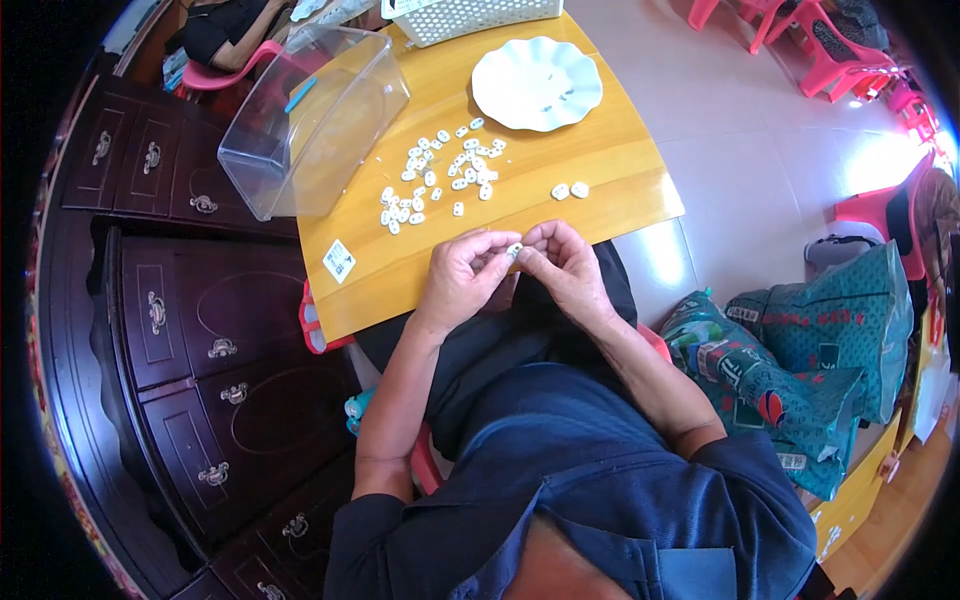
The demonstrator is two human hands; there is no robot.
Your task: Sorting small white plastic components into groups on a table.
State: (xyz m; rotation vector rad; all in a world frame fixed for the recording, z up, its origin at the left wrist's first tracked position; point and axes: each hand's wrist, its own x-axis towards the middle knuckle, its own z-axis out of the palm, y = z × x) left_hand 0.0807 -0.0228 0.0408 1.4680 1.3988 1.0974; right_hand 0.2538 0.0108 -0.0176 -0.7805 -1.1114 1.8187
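Observation:
Just over the near edge of the wooden table (520, 205), my two hands meet at a small white piece (514, 250) with dark spots. Thumb and forefinger of my left hand (466, 275) pinch it from one side. My right hand (570, 272) grips it from the other side, its fingers curled. Similar small white oval pieces (430, 178), each with dark dots or holes, lie scattered on the table beyond my left hand. Two more such pieces (570, 190) sit apart from them, beyond my right hand.
A scalloped white plate (490, 85) stands at the far right of the table. At the left is a clear plastic bin (262, 165) with a blue strip inside. A white perforated basket (470, 22) is at the back. Dark drawers (150, 310) flank me left, green bags (800, 340) right.

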